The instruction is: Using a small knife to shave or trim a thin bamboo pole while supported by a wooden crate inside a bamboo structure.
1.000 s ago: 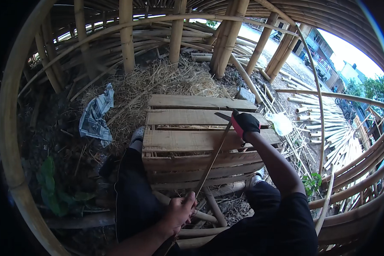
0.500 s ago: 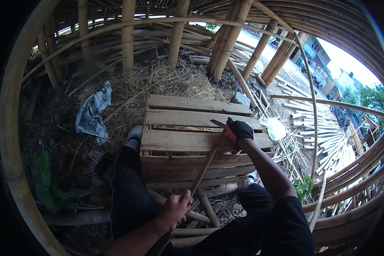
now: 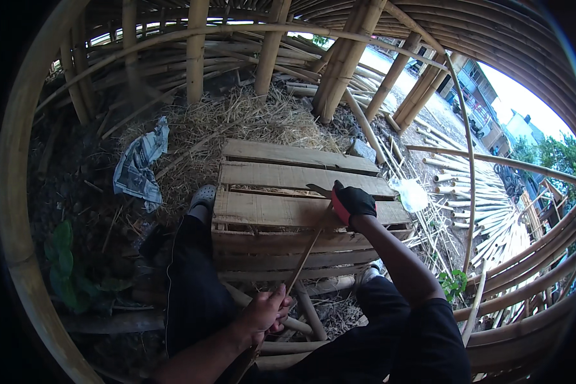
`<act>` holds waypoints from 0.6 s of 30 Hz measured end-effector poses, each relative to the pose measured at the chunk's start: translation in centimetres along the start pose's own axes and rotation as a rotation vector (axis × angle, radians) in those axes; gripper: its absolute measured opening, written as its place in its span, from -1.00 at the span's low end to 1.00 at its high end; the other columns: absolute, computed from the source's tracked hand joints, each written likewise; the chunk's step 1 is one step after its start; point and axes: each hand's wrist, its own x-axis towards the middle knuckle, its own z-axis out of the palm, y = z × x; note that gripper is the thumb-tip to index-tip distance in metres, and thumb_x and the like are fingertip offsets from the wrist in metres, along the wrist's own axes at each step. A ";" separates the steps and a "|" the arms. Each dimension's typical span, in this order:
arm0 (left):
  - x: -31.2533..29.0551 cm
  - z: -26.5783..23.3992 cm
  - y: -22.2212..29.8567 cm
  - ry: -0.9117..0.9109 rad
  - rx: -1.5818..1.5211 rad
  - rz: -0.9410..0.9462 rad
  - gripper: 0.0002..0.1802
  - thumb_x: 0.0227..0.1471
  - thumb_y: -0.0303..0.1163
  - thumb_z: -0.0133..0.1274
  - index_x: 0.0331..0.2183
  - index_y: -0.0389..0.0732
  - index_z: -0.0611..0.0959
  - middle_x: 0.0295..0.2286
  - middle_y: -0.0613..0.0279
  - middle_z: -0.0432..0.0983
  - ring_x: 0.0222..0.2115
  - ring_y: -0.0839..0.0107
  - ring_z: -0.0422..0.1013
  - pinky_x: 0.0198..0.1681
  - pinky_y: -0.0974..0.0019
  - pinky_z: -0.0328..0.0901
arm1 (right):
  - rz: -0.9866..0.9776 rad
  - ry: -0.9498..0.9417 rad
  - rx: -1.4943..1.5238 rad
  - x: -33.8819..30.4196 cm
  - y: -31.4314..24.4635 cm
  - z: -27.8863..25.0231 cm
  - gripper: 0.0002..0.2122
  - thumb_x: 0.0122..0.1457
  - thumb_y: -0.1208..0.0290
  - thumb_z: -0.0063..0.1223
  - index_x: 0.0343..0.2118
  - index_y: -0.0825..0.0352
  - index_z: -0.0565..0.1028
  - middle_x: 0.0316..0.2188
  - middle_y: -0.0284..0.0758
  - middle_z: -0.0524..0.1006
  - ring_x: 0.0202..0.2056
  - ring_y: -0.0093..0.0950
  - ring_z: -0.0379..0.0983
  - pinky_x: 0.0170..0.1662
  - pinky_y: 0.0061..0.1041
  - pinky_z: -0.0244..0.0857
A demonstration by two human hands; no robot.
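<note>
My left hand [image 3: 267,313], bare, is closed around a long thin bamboo strip [image 3: 306,255]. The strip slants up and to the right from my lap, and its far end reaches my right hand [image 3: 354,203]. That hand wears a black and red glove and is closed on a knife [image 3: 319,190], whose dark blade points left over the slats; the handle is hidden in the fist. Beneath the right hand stands a wooden slatted crate [image 3: 269,209] between my feet. Whether the blade touches the strip cannot be made out.
Crumpled newspaper [image 3: 141,165] lies on the ground at left, beside straw [image 3: 237,121]. A clear plastic bag [image 3: 411,194] and a grey stone [image 3: 363,150] sit right of the crate. Bamboo posts [image 3: 349,61] rise behind, and cut bamboo poles [image 3: 473,195] are spread at right.
My right hand and the knife have moved slightly left and toward me along the strip. My left hand keeps its grip in nearly the same place.
</note>
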 end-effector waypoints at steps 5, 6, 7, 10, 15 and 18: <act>-0.5 0.0 0.2 -0.034 -0.081 -0.035 -0.54 0.26 0.05 -0.32 -0.52 -0.06 0.32 -0.77 0.51 0.09 -0.85 0.66 0.05 -0.74 0.57 0.02 | 0.018 0.016 -0.048 -1.5 -1.0 -0.9 -0.39 0.27 0.00 -0.57 -0.47 0.26 0.61 -0.40 -0.14 0.60 -0.25 -0.09 0.51 -0.10 -0.19 0.28; -0.5 -0.1 0.2 -0.034 -0.082 -0.036 -0.54 0.26 0.05 -0.32 -0.52 -0.06 0.32 -0.77 0.51 0.09 -0.85 0.66 0.05 -0.74 0.57 0.02 | 0.019 0.015 -0.049 -1.6 -1.1 -0.9 -0.39 0.27 0.00 -0.57 -0.47 0.26 0.61 -0.40 -0.14 0.60 -0.25 -0.09 0.51 -0.10 -0.19 0.28; -0.6 -0.3 0.2 -0.047 -0.093 -0.045 -0.54 0.26 0.05 -0.33 -0.52 -0.05 0.32 -0.77 0.51 0.10 -0.86 0.66 0.04 -0.74 0.57 0.01 | 0.015 -0.008 -0.041 -1.7 -1.1 -1.0 -0.39 0.27 -0.01 -0.57 -0.46 0.27 0.61 -0.39 -0.13 0.59 -0.24 -0.09 0.50 -0.09 -0.18 0.28; -0.8 -0.4 0.2 -0.068 -0.107 -0.051 -0.54 0.27 0.04 -0.33 -0.52 -0.06 0.31 -0.78 0.51 0.09 -0.87 0.66 0.03 -0.76 0.57 -0.01 | -0.003 -0.032 -0.030 -1.5 -0.6 -0.7 -0.39 0.27 -0.02 -0.57 -0.41 0.30 0.60 -0.38 -0.08 0.58 -0.22 -0.07 0.50 -0.08 -0.16 0.27; -0.7 -0.5 0.3 -0.111 -0.161 -0.073 -0.55 0.28 0.02 -0.35 -0.53 -0.05 0.31 -0.78 0.51 0.09 -0.87 0.67 0.03 -0.77 0.56 -0.03 | -0.051 -0.043 -0.017 -1.6 -0.4 1.0 -0.39 0.27 -0.03 -0.56 -0.35 0.35 0.57 -0.36 -0.02 0.57 -0.21 -0.05 0.49 -0.06 -0.13 0.26; -0.9 -0.8 -0.2 -0.155 -0.223 -0.078 -0.55 0.28 0.01 -0.36 -0.53 -0.05 0.30 -0.78 0.52 0.08 -0.86 0.67 0.02 -0.77 0.56 -0.04 | -0.051 -0.090 -0.025 -4.1 -2.3 0.0 -0.41 0.29 0.00 -0.57 -0.34 0.35 0.56 -0.38 -0.03 0.57 -0.26 -0.04 0.50 -0.11 -0.12 0.29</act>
